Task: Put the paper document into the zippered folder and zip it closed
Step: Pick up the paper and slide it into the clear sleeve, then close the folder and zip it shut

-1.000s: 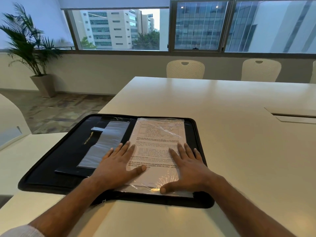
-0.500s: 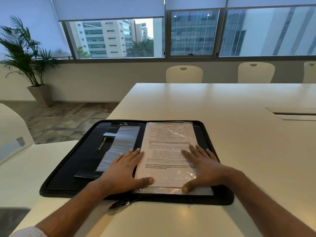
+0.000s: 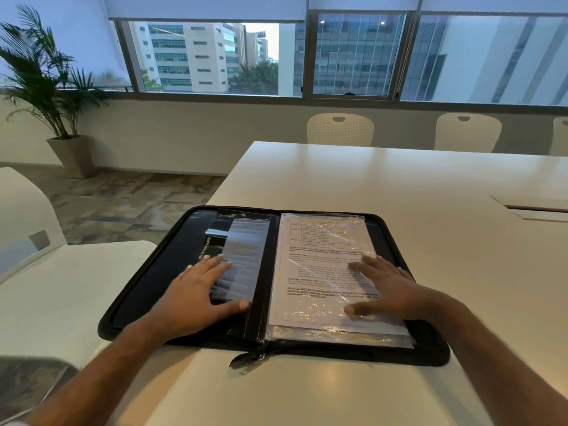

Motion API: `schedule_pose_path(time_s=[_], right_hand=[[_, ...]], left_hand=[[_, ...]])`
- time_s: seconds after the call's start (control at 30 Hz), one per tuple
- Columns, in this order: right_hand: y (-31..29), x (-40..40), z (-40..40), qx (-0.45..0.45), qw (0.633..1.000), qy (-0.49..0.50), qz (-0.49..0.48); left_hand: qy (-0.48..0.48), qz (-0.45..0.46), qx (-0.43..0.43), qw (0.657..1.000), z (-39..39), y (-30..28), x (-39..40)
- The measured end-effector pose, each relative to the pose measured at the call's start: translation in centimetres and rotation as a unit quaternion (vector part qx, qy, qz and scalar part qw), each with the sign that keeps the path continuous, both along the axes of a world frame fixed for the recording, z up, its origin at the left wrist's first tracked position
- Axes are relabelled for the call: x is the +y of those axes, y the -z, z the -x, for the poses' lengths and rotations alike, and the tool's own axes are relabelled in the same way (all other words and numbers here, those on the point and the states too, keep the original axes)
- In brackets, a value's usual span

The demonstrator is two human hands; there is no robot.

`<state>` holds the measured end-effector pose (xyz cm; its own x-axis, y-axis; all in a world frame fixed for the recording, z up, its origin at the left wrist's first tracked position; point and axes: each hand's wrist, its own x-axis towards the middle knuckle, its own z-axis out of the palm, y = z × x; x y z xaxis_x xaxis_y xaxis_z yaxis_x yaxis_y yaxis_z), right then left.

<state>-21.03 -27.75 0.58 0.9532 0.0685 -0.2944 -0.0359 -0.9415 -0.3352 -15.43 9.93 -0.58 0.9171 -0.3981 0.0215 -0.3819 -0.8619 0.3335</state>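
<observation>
A black zippered folder (image 3: 144, 281) lies open and flat on the white table's near corner. The printed paper document (image 3: 319, 269) rests in a clear plastic sleeve on the folder's right half. My right hand (image 3: 384, 287) lies flat on the document's right side, fingers spread. My left hand (image 3: 196, 293) lies flat on the folder's left half, fingertips over a clear pocket (image 3: 242, 256). The zipper pull (image 3: 246, 359) sticks out at the folder's near edge by the spine.
The white table (image 3: 399, 192) stretches away to the right, with a cable hatch (image 3: 534, 209) at the far right. White chairs (image 3: 339, 129) stand behind it and another chair (image 3: 24, 216) is at my left. A potted plant (image 3: 52, 87) stands by the window.
My left hand slid left off the document onto the folder's left half. My right hand stays flat on the paper. The view shifted, so the folder sits further right.
</observation>
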Motion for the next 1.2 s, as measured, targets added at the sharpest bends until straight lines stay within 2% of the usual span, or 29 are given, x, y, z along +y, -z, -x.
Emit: schedule_pose_path(time_s=[0.13, 0.2, 0.33, 0.43, 0.53, 0.63, 0.8, 0.9, 0.93, 0.97, 1.0, 1.07, 1.13, 1.2], right_hand=[[0.6, 1.8, -0.5, -0.084, 0.996, 0.035, 0.010], [0.9, 2.6, -0.6, -0.112, 0.993, 0.034, 0.009], [1.7, 3.7, -0.8, -0.144, 0.988, 0.039, 0.024], [2.4, 3.8, -0.9, -0.140, 0.988, 0.037, 0.046], [2.5, 4.0, -0.9, -0.143, 0.987, 0.039, 0.062], [2.6, 4.1, -0.9, -0.146, 0.986, 0.038, 0.067], [2.7, 4.2, -0.9, -0.147, 0.986, 0.040, 0.065], [2.8, 4.1, -1.0, -0.144, 0.986, 0.044, 0.072], [2.8, 4.1, -1.0, -0.145, 0.986, 0.045, 0.072], [2.7, 4.1, -1.0, -0.145, 0.986, 0.045, 0.072], [2.7, 4.1, -1.1, -0.147, 0.985, 0.045, 0.073], [2.8, 4.2, -1.1, -0.151, 0.985, 0.046, 0.074], [2.7, 4.2, -1.1, -0.152, 0.984, 0.047, 0.075], [2.7, 4.1, -1.1, -0.150, 0.985, 0.048, 0.071]], left_hand=[[-0.114, 0.062, -0.129, 0.983, -0.7, 0.1, 2.2], [-0.174, 0.046, -0.150, 0.972, -1.1, 0.3, 3.1], [-0.287, -0.056, -0.099, 0.951, -1.5, 1.1, 5.2], [-0.346, -0.069, -0.045, 0.935, -0.9, 1.5, 6.0], [-0.364, -0.039, -0.018, 0.930, -0.3, 1.4, 6.2], [-0.371, 0.005, -0.050, 0.927, 0.2, 0.6, 6.1], [-0.341, 0.130, -0.107, 0.925, 0.9, -1.9, 6.6], [-0.317, 0.176, -0.109, 0.926, 0.5, -4.2, 8.0], [-0.307, 0.221, -0.102, 0.920, 0.4, -4.8, 8.3], [-0.297, 0.297, -0.087, 0.903, 0.4, -5.6, 8.6], [-0.286, 0.393, -0.061, 0.872, 0.7, -6.3, 8.7], [-0.255, 0.579, 0.012, 0.775, 2.1, -8.0, 8.0], [-0.207, 0.695, 0.072, 0.684, 3.7, -8.8, 6.4], [-0.149, 0.771, 0.099, 0.611, 4.9, -8.4, 4.3]])
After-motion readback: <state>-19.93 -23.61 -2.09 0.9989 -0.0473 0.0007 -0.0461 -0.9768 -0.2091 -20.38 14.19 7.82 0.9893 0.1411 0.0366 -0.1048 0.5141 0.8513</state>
